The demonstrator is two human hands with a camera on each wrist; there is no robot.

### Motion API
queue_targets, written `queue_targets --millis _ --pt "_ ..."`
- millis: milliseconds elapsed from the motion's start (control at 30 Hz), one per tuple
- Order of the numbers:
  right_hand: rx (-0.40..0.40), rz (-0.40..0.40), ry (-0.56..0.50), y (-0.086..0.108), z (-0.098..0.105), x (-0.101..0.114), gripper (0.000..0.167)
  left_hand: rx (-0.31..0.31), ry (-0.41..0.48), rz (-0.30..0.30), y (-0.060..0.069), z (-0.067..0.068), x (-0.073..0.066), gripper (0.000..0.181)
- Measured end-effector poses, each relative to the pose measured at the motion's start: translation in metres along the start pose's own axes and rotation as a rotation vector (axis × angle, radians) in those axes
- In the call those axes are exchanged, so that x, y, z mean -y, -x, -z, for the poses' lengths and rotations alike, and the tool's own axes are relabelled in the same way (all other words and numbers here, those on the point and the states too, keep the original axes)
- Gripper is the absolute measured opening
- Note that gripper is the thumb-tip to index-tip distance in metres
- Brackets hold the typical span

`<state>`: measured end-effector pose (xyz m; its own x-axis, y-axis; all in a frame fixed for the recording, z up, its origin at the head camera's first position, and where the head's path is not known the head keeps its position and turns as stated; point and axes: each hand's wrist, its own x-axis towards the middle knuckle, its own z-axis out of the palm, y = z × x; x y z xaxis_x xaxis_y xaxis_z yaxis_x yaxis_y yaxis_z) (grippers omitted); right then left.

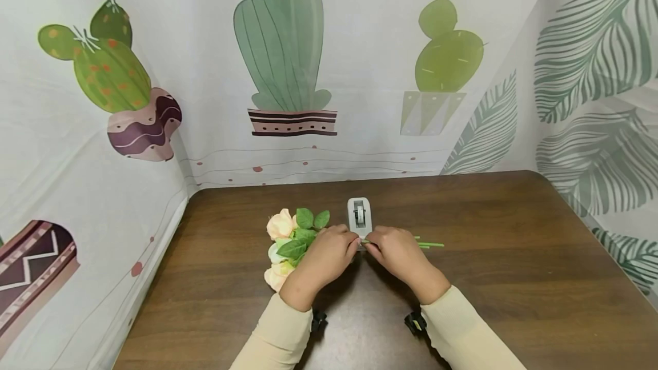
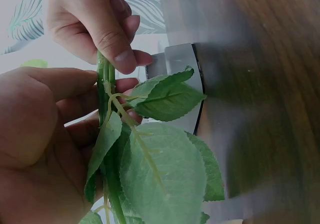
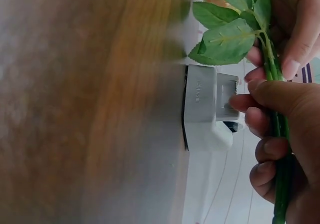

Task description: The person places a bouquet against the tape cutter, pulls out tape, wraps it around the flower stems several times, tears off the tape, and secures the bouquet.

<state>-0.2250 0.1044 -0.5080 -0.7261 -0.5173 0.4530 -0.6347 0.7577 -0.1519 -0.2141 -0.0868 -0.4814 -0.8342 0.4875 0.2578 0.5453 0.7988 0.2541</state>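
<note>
A bunch of peach and cream roses (image 1: 281, 225) lies sideways above the table, blooms to the left. Its green stems (image 3: 282, 174) run together through both hands. My left hand (image 1: 331, 253) holds the stems just below the leaves (image 2: 165, 169), thumb on one side and fingers behind. Close beside it, my right hand (image 1: 401, 250) grips the same stems, fingers curled round them, and the stem ends (image 1: 434, 244) stick out to the right. Right behind the hands stands a grey-white tape dispenser (image 1: 360, 204), its toothed cutting edge near the right fingertips in the right wrist view.
The brown wooden table (image 1: 514, 256) reaches out on both sides of the hands. Behind it hangs a white cloth (image 1: 370, 73) printed with cacti and leaves. Dark straps (image 1: 415, 323) sit at the wrists by the cream sleeves (image 1: 468, 324).
</note>
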Motion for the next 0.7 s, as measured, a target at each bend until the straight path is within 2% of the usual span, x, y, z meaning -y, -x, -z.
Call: queue_targets --millis 200,400,600,700 --pt "-0.011 0.009 0.014 0.0005 0.0004 -0.0001 0.008 0.020 0.033 -0.013 0.0004 0.0024 0.0014 0.013" --pt "-0.010 0.033 0.036 0.0006 0.0020 -0.0008 0.007 0.027 0.040 0.020 0.0005 0.0029 -0.0005 0.019" --pt "-0.003 0.062 0.047 0.0009 0.0024 -0.0006 0.006 0.109 0.120 0.046 0.0008 0.0043 0.0012 0.019" --pt "0.000 0.059 0.044 0.0011 0.0026 -0.0006 0.005 0.113 0.129 0.054 0.0004 0.0046 0.0012 0.015"
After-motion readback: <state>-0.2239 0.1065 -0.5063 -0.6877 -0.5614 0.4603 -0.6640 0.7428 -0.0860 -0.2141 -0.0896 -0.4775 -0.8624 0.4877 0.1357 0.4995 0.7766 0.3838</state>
